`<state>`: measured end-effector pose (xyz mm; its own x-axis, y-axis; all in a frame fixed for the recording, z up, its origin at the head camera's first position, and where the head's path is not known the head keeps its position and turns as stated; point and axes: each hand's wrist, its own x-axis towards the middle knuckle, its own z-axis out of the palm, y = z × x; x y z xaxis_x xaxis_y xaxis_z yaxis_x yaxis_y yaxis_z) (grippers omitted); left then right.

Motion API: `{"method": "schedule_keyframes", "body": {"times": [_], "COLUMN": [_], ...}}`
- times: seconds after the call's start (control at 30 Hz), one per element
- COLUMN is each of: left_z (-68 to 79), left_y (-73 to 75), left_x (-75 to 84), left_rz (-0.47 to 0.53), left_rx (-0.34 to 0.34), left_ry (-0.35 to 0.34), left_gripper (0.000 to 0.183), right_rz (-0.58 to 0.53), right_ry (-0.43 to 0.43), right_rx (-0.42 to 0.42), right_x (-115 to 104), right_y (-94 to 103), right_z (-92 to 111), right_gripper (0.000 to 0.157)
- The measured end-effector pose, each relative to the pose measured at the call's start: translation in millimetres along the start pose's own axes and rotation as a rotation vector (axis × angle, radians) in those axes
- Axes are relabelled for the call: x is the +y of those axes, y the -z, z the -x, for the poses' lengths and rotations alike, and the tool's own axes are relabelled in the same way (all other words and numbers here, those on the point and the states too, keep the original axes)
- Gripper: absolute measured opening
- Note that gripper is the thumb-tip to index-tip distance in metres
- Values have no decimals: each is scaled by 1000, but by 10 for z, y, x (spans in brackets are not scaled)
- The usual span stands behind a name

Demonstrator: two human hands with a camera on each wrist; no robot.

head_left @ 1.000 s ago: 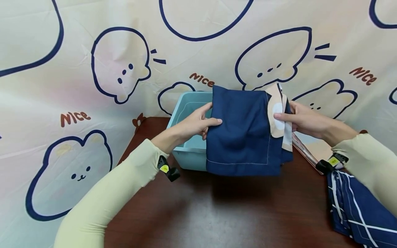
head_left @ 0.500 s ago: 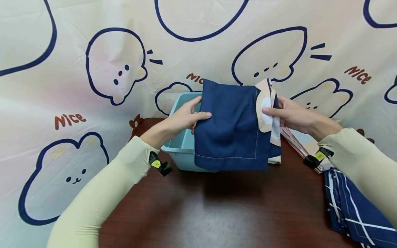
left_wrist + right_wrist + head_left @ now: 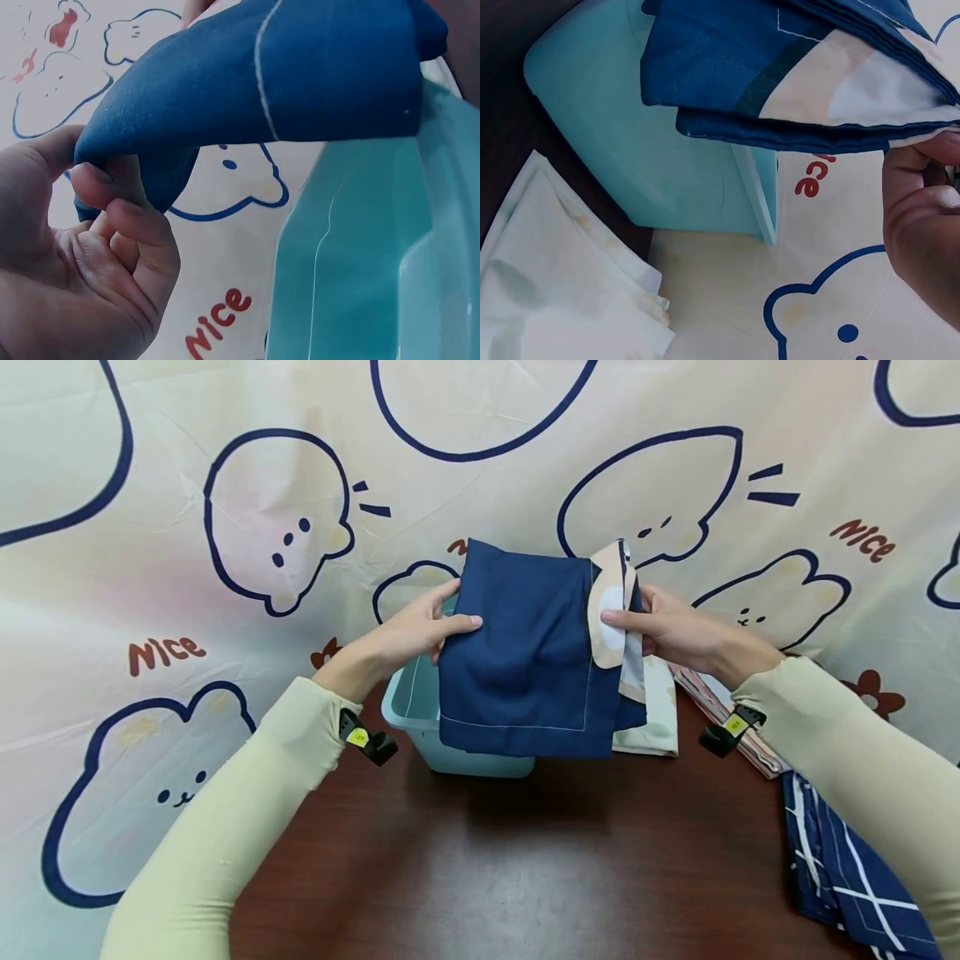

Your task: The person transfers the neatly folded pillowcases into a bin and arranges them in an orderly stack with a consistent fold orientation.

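Note:
A folded navy cloth (image 3: 525, 652) with a beige and white print along its right side hangs between both hands. My left hand (image 3: 408, 631) pinches its left edge, thumb on the near face; in the left wrist view the left fingers (image 3: 135, 225) curl under the fabric. At the right edge, over the printed part, my right hand (image 3: 682, 627) grips the layers between thumb and fingers. Behind and below the cloth stands a light teal plastic bin (image 3: 480, 764), its opening partly hidden. Stacked folds of the cloth (image 3: 780, 139) show in the right wrist view.
Right of the bin lies a folded white cloth (image 3: 656, 718). Beyond it is a pinkish folded stack (image 3: 738, 727), then a navy cloth with white lines (image 3: 855, 860) at the right. All sit on a dark brown table (image 3: 525, 877) before a printed backdrop (image 3: 465, 502).
Both hands have carried the navy cloth left and slightly up, further over the bin. The white folded cloth on the right has come into fuller view.

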<state>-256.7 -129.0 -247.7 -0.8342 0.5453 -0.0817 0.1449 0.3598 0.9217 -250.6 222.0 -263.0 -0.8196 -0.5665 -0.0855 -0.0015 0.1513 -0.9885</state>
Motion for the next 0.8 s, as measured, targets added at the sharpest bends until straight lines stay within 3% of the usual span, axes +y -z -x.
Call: {"method": "schedule_keyframes", "body": {"times": [0.53,0.8], "left_z": [8,15], "left_y": [273,383], "left_x": [-36,-80], "left_rz": [-65,-54], "left_rx": [21,26], "left_ry": [36,48], "left_gripper": [68,67], "right_rz": [36,29], "right_ry": [-63,-41], "right_rx": [128,112], "right_x": [-50,-64], "right_y": [-175,-232], "right_z": [-236,-361], "right_gripper": [24,24]}}
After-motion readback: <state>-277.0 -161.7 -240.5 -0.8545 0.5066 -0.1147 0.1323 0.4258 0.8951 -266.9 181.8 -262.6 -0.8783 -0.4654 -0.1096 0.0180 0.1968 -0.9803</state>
